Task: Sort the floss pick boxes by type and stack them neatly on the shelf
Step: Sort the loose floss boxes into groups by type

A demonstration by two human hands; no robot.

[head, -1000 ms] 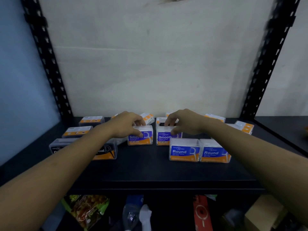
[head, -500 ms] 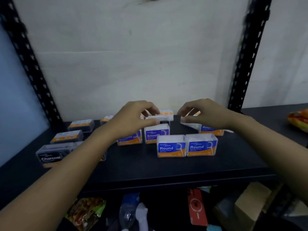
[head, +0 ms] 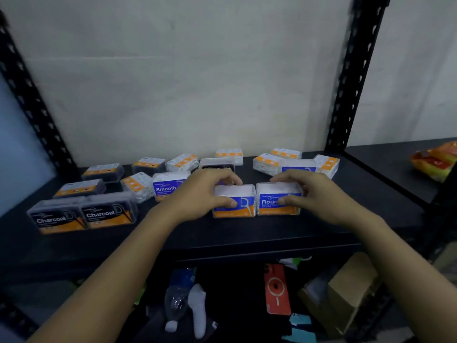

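1. Clear plastic with blue-and-orange labels: two floss pick boxes stand upright, side by side and touching, near the front edge at the middle of the black shelf (head: 222, 233); these are the left Round box (head: 243, 204) and the right Round box (head: 272, 203).
2. The left hand (head: 202, 196) grasps the left Round box, thumb across the front label and fingers curled over the top; the right hand (head: 314, 194) grasps the right Round box the same way, its thumb covering the end of the printed word.
3. Just left of the left hand stands the Smooth box (head: 165, 188), upright and partly hidden by the wrist; another blue-labelled box (head: 298, 168) shows behind the right hand, its wording hidden.
4. Further left, at the front, two dark Charcoal boxes (head: 58, 217) (head: 108, 211) stand upright and touching; behind them lie two dark flat boxes (head: 79, 188) (head: 102, 170), orange stripes facing up.
5. Along the back, loose boxes lie flat at mixed angles: a white box (head: 137, 184), a tilted white box (head: 181, 162), a rear white box (head: 228, 153) and a cluster of white boxes (head: 268, 163) at the right; their types are too blurred to read.
6. Black perforated uprights (head: 353, 70) frame the bay against a pale wall (head: 185, 82); an orange packet (head: 437, 162) lies on the neighbouring shelf to the right.
7. Below the shelf are a plastic bottle (head: 176, 298), a white sock (head: 199, 308), a red phone case (head: 277, 288) and a cardboard box (head: 351, 285).
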